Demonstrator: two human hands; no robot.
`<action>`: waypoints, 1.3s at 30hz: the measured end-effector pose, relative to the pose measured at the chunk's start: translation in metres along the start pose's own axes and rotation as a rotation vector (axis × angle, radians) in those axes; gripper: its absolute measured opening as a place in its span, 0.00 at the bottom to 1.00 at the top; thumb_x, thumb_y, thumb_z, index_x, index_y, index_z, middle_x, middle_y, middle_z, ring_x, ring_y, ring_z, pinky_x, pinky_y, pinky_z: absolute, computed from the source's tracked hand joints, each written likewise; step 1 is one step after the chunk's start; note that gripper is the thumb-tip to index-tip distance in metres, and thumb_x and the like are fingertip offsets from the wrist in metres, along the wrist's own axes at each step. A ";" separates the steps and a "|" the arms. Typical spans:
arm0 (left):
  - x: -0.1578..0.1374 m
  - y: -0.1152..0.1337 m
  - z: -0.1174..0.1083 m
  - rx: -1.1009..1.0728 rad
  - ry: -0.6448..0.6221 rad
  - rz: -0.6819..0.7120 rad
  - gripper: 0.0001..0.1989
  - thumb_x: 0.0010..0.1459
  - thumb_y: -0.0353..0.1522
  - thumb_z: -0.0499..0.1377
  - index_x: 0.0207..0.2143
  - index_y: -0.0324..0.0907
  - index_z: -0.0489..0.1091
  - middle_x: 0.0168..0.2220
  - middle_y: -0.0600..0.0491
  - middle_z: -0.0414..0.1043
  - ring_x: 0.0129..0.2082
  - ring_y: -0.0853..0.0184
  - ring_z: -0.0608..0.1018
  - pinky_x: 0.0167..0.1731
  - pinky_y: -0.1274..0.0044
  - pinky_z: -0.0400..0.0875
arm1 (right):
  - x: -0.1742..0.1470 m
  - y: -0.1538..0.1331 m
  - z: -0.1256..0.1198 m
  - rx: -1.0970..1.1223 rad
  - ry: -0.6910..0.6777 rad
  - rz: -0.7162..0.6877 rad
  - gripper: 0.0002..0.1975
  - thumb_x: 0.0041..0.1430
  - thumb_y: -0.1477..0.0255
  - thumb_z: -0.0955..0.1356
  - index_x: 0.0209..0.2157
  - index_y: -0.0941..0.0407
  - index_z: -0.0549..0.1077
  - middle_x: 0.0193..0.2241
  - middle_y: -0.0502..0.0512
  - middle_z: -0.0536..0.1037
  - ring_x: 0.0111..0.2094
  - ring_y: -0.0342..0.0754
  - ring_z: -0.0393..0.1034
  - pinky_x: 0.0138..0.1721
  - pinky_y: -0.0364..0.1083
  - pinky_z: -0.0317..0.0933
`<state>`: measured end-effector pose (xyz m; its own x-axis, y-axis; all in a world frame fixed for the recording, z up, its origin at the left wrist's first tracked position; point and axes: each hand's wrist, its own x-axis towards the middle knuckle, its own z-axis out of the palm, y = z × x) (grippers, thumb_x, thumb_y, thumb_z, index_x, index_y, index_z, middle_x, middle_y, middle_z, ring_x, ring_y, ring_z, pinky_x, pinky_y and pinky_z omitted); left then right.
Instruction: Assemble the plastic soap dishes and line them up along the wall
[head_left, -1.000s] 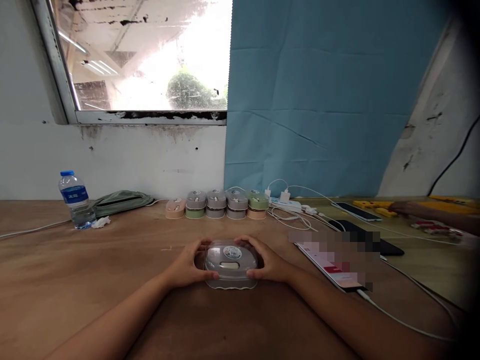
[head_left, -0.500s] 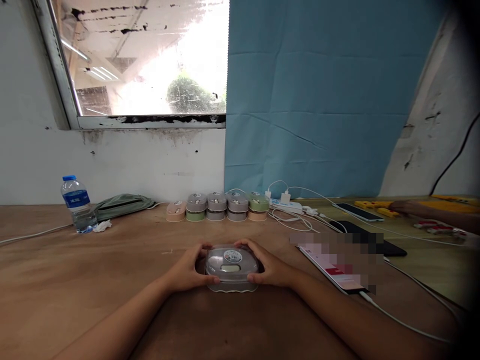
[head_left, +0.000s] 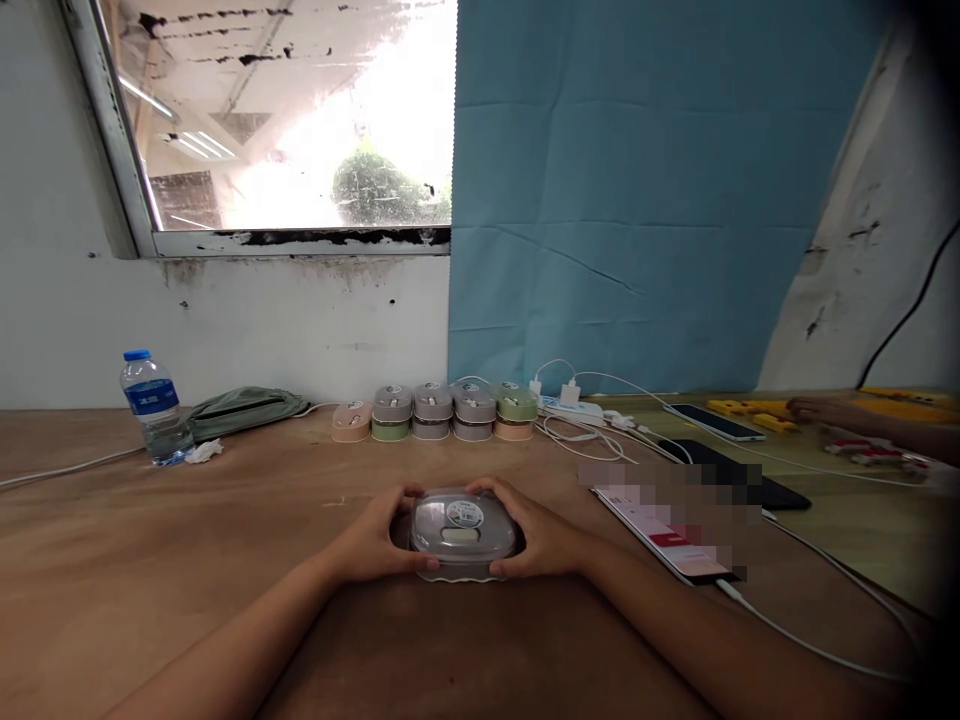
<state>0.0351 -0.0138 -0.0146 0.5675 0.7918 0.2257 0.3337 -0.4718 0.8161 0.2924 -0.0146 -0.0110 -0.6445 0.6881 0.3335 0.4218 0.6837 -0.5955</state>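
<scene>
A grey oval plastic box (head_left: 442, 515) with a see-through lid, a round white sticker and a pale oblong patch on top sits on the wooden table right in front of me. My left hand (head_left: 375, 540) wraps its left end, thumb at the front and fingers behind. Around the opposite end curls my right hand (head_left: 544, 535), its thumb on the lower front edge. Palms and fingers partly hide both ends of the box. Its lower rim shows a wavy edge.
Similar boxes (head_left: 433, 400) in grey, green and peach stand along the wall, mostly stacked in twos. A water bottle (head_left: 154, 410) and green pouch (head_left: 247, 412) are left. Phones (head_left: 716, 422), cables and a power strip (head_left: 574, 410) lie right, near another person's hand (head_left: 821, 412).
My right thumb has slid slightly down the front of the box. Otherwise both hands and the box keep their places. At far right, the other person's hand has shifted slightly.
</scene>
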 end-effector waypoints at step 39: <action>0.007 -0.037 -0.006 -0.066 -0.043 -0.023 0.38 0.46 0.38 0.60 0.57 0.43 0.46 0.58 0.45 0.49 0.55 0.60 0.58 0.54 0.67 0.51 | 0.009 0.005 0.008 -0.025 0.033 0.135 0.39 0.41 0.61 0.70 0.54 0.55 0.53 0.53 0.60 0.58 0.52 0.56 0.53 0.51 0.52 0.51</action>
<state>0.0221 0.0114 -0.0396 0.5929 0.7839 0.1843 0.2978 -0.4261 0.8543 0.2835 -0.0074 -0.0172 -0.5601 0.7813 0.2755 0.5189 0.5901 -0.6185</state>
